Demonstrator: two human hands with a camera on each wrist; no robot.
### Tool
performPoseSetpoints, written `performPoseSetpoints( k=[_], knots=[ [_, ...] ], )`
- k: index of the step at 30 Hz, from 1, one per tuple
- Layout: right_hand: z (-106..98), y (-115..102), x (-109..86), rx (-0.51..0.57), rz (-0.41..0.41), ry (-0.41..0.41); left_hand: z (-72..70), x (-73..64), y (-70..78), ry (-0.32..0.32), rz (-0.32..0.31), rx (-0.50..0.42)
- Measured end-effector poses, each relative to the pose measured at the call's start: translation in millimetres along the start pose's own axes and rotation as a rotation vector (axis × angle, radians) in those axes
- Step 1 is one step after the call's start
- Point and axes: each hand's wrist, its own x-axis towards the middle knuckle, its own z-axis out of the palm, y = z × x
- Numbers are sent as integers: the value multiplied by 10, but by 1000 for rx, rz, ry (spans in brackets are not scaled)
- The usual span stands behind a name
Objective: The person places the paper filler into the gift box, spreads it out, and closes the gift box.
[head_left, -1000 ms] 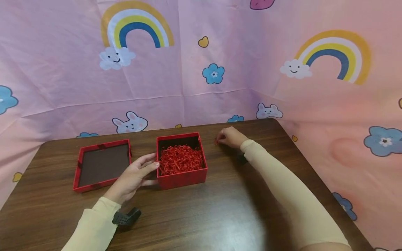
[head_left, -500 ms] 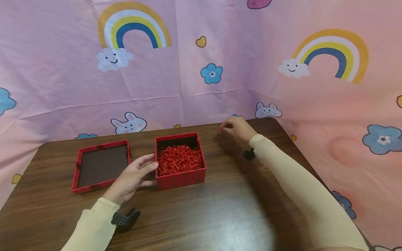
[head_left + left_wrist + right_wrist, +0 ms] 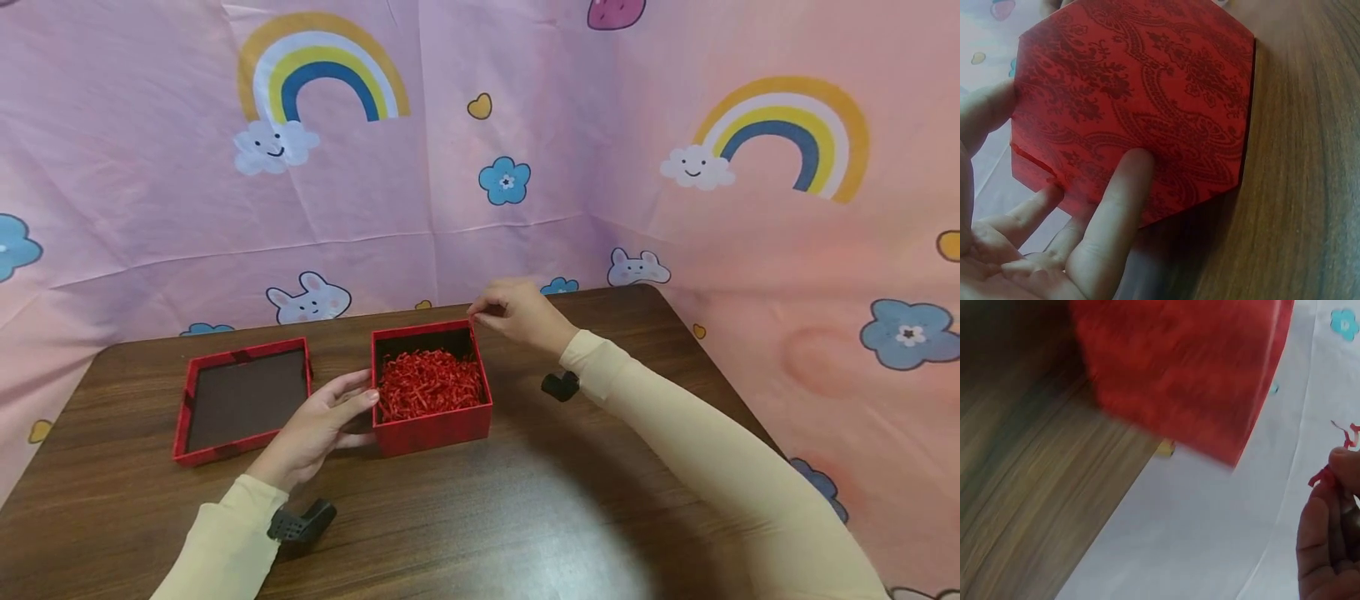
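A red square box [image 3: 433,432] with a dark floral pattern stands on the table, filled with red shredded paper [image 3: 429,383]. My left hand [image 3: 318,425] rests against its left side, thumb at the rim; the left wrist view shows outstretched fingers [image 3: 1116,219] pressed to the patterned wall [image 3: 1172,94]. Over the box's back right corner, my right hand [image 3: 521,315] pinches a small curled shred of red paper [image 3: 1322,477] between thumb and fingertips, seen best in the right wrist view.
The box's red lid [image 3: 243,450] lies left of the box, its dark inside facing up. A brown wooden table [image 3: 450,517] carries both. Close behind and to the right hangs a pink cloth [image 3: 360,192] printed with rainbows and flowers.
My right hand has moved from the table right of the box, first up and back, then left to the back right corner, carrying the red shred. The left hand stays at the box.
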Motion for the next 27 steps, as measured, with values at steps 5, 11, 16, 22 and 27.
performPoseSetpoints(
  k=[5, 11, 16, 22, 27],
  knots=[
    [164, -172, 66, 23, -26, -53, 11, 4, 12, 4, -8, -9],
    [320, -274, 136, 45, 31, -170, 12, 14, 36, 6, -18, -11],
    [387, -319, 158, 26, 93, -257, 11, 17, 36, 10, -15, -13],
    [416, -281, 143, -1, 75, -300, 7, 5, 12, 6, -8, -11],
    [402, -273, 139, -20, 42, -313, 2, -4, 6, 9, -4, -8]
  ],
)
